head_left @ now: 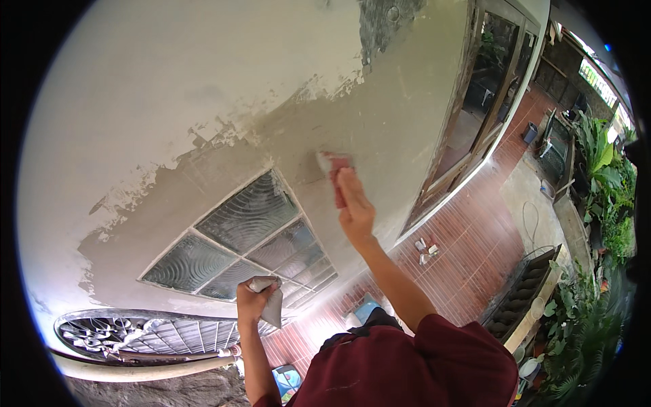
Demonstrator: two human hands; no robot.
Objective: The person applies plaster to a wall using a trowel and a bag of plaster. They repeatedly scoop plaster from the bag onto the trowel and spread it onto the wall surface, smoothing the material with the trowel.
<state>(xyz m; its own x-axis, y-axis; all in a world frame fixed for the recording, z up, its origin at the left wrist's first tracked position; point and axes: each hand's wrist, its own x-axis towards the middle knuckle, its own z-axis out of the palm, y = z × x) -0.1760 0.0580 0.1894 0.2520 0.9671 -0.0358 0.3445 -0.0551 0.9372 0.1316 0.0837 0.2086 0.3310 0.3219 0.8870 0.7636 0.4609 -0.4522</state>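
My right hand [356, 207] is closed on a red-handled scraper [339, 163], blurred, held against the grey-plastered wall [380, 108] above and right of the glass-block window [245, 202]. My left hand [251, 302] grips a grey, flat plaster-coated piece [272, 312], held in front of the lower part of that window. The wall's upper left is pale, with a ragged edge where the darker grey coat begins.
A wooden-framed glass door [491, 81] is at upper right, red tiled floor [475, 224] below, holding small pale objects [427, 251]. Plants [603, 169] and a low railing [515, 298] line the right. A curved metal grille [169, 336] is at lower left.
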